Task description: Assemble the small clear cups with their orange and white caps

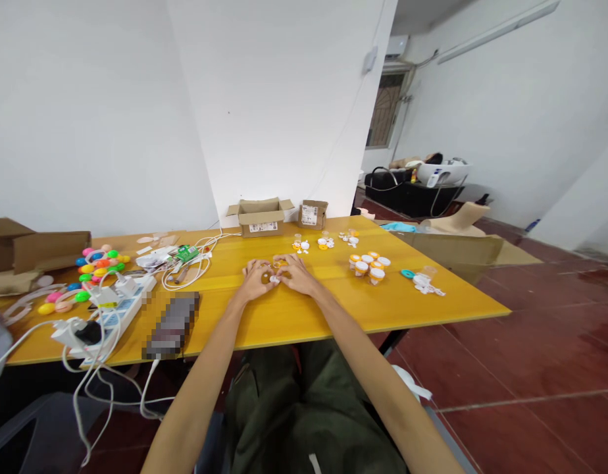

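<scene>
White piece [274, 279], tiny, sits between our two hands over the middle of the table [284, 322]. To the left, a dark phone [172, 326] lies at the near edge; a wide sweep of our left forearm [205, 382] might push it off. Our left hand [257, 280], fingers bent, pinches the piece from the left, and our right hand [295, 273] from the right; we judge that uneven thumb pressure could make it spring away. Farther right, the lidded containers [362, 268] could topple if our right forearm [376, 372] swung outward.
</scene>
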The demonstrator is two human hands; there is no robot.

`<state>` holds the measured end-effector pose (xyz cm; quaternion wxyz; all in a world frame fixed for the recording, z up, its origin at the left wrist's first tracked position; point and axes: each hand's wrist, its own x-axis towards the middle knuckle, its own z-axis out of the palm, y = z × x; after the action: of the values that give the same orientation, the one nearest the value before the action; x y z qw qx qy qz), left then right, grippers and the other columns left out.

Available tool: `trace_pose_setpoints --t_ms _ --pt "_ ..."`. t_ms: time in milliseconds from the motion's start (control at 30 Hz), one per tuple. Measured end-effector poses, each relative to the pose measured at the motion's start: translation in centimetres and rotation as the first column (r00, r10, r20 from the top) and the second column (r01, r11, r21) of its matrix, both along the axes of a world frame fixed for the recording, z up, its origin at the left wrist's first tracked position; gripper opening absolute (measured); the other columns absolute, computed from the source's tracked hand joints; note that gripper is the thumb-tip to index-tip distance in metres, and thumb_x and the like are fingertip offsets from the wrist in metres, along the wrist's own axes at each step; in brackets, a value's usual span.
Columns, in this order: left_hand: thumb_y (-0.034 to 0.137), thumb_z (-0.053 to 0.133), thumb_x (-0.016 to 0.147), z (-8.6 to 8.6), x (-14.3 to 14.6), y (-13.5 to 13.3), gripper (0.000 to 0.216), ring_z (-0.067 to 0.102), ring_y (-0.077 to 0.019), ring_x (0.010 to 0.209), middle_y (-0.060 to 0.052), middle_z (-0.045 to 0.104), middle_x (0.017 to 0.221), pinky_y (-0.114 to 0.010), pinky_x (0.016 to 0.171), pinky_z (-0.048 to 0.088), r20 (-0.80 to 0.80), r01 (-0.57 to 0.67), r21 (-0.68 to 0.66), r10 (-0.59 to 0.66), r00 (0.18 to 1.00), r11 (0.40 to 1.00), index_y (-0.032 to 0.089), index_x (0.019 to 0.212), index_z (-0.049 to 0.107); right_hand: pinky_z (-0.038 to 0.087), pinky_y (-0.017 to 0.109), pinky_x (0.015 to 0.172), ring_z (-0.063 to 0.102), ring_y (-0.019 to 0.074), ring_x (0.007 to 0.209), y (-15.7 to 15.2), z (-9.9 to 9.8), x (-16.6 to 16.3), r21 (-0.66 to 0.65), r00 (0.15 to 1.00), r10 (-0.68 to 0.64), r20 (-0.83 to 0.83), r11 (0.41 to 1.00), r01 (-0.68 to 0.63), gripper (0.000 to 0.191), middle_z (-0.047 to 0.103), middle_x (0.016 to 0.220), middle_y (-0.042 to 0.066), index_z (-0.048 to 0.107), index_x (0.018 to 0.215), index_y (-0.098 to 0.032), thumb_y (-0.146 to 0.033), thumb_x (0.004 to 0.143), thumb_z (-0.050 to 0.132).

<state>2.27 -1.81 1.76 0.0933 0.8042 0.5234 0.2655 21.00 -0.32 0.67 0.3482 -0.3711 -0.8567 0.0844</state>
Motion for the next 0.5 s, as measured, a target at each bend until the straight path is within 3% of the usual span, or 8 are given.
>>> trace_pose_setpoints --t_ms 500 --pt "0.040 0.070 0.079 0.20 -0.05 -0.13 0.015 0.041 -0.0286 0.125 -0.001 0.061 0.125 -0.047 0.104 0.035 0.014 0.007 -0.005 -0.007 1.000 1.000 0.032 0.091 0.072 0.041 0.052 0.103 0.050 0.0273 0.123 -0.31 0.45 0.01 -0.030 1.000 0.000 0.002 1.000 0.000 0.009 0.061 0.128 0.007 0.072 0.078 -0.024 -0.020 0.085 0.068"
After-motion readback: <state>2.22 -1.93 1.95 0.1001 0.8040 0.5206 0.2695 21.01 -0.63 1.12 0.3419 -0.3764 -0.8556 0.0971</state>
